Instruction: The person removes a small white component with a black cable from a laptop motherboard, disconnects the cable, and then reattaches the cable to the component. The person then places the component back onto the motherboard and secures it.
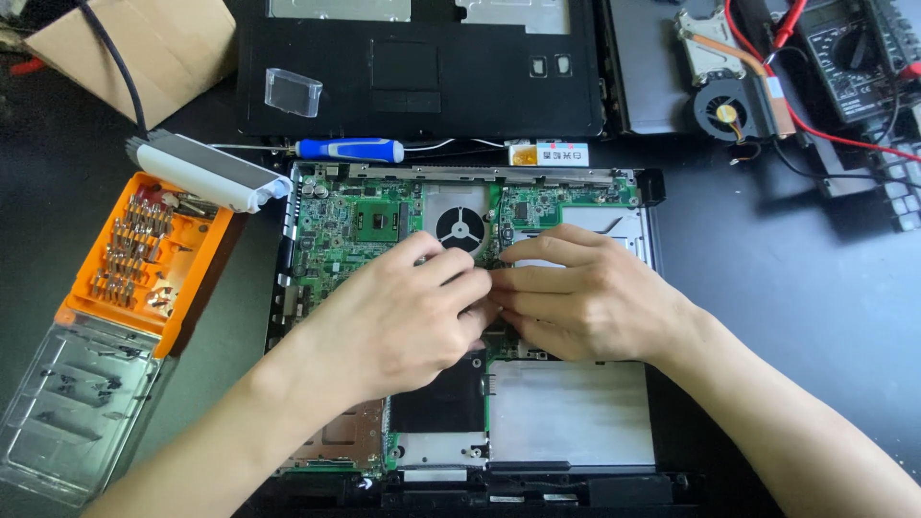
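Green motherboard (365, 225) exposed in opened laptop base (566, 412) on dark table (796, 288); top cover (422, 77) already off, set behind. Left hand (403, 317) and right hand (585, 302) meeting just below cooling fan (460, 228), fingers (480, 288) pinched on small part, too hidden to identify. Board still seated. Blue screwdriver (350, 150) and orange bit case (144, 259) lying unused

place: electronics repair workshop | signs: opened laptop (460, 317), bit set (144, 259), multimeter (849, 58), loose fan (724, 110) on dark desk (815, 307)
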